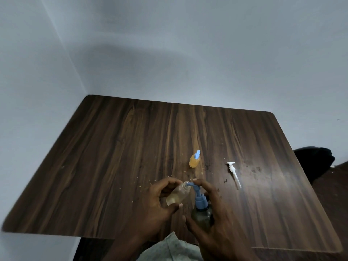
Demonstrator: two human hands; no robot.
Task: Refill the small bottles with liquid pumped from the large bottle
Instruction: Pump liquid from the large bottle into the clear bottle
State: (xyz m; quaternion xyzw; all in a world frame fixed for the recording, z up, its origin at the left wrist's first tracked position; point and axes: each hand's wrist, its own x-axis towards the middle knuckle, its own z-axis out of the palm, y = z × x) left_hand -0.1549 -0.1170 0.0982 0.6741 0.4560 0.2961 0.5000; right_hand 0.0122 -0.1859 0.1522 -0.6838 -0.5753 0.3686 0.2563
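At the desk's near edge | left hand holds clear small bottle tilted under blue pump spout | right hand grips large bottle (finger atop pump) | filled orange bottle stands beyond.

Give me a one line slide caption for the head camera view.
Left hand tilts a small clear bottle under the large bottle's blue pump, worked by the right hand.

We find no text, label, brand, number or sign that can be read anywhere here: neither bottle shows a legible marking, and the bench and the wall show none.
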